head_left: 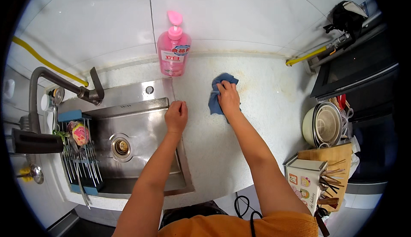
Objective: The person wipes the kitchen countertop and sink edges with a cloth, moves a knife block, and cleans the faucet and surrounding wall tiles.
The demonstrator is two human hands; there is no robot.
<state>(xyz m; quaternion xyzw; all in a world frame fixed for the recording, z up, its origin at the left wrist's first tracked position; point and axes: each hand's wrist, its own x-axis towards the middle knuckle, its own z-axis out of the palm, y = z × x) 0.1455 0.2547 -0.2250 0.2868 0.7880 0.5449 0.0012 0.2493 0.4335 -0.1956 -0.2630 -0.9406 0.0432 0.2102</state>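
Note:
A crumpled blue cloth lies on the pale speckled countertop, under my right hand. The fingers of that hand are bent around the cloth and press it to the surface. Brownish stains mark the counter just beyond and to the right of it. My left hand is curled into a loose fist over the right edge of the steel sink, with nothing visible in it. Behind the sink's far right corner stands a pink pump bottle, upright against the tiled wall.
A grey faucet rises at the sink's left, above a dish rack holding utensils. On the right stand stacked bowls with a strainer, a chopstick holder and a wooden cutting board. A yellow pipe runs along the back right.

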